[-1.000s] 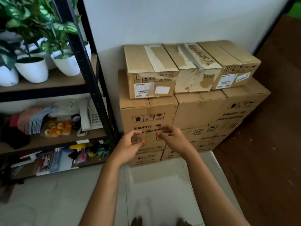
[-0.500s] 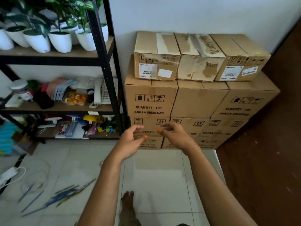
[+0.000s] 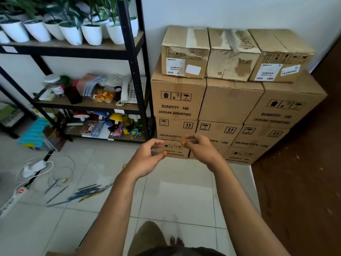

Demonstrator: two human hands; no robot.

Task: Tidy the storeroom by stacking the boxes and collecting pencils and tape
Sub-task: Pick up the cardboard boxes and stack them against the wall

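Three smaller cardboard boxes [image 3: 234, 54] top bigger square cartons [image 3: 230, 102], corners creased.

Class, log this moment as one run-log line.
boxes: stacked | pencils: on floor | left hand: empty | right hand: empty

Stacked boxes [image 3: 234, 100] stand against the wall, right of a shelving unit [image 3: 134, 71] holding potted plants [image 3: 70, 32] on its upper shelf. Pencils [image 3: 83, 193] lie on the floor [image 3: 175, 200] left of both hands, in front of the shelves.
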